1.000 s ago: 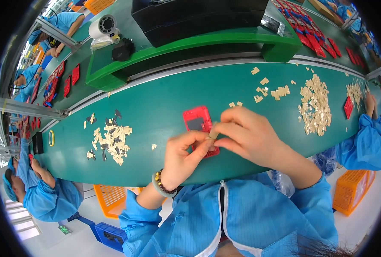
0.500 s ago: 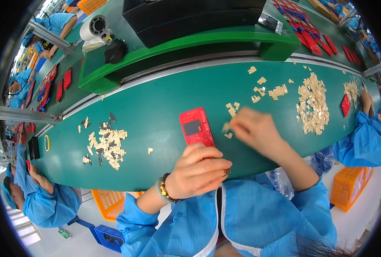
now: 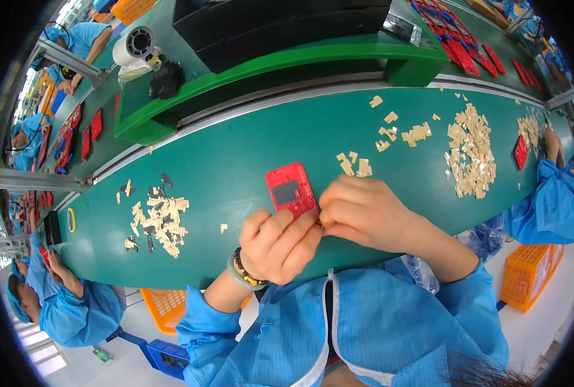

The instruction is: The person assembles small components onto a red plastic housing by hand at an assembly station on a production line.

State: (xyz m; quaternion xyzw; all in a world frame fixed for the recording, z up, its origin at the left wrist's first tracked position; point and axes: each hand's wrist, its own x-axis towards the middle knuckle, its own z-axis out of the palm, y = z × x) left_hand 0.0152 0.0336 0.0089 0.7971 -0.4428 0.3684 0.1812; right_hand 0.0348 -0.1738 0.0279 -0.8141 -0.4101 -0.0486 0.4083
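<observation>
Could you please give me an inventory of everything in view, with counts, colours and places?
Table: one, green, centre
Casing: one, red, over the table's middle
Mixed pile: many pieces, cream and dark grey, table left
Cream pile: many pieces, cream, table right
Loose pieces: several, cream, between casing and cream pile
Ring: one, yellow, table's far left
Shelf: one, green, beyond table
Large box: one, black, on shelf
Roll: one, white, shelf's left end
Other casings: many, red, both sides
Crates: at least three, orange, lower left, right, top left
Bin: one, blue, lower left
Co-workers: several, blue clothing, both sides
Left grip: one, bare, at casing's near end
Right grip: one, bare, beside left grip
</observation>
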